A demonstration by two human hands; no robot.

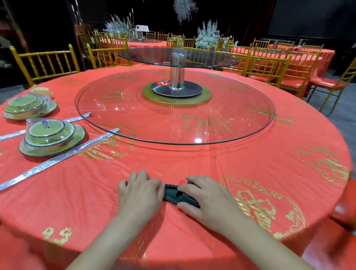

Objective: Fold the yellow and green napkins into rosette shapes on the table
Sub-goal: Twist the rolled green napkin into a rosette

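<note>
Green napkin (pixel 173 193): dark, folded into narrow strip w/ ridged edges, flat on red worktop (pixel 87 192) nr front edge. L hand (pixel 141 191) curled over its left end, R hand (pixel 208 200) pinches right end; hands close together.

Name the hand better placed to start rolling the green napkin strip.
The right hand, probably: its thumb and fingers straddle the green napkin, while the left hand, fingers curled, covers the other end and can anchor it.

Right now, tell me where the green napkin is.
In the head view, low centre, the green napkin lies on the red tablecloth, gripped between the left hand and the right hand.
</note>
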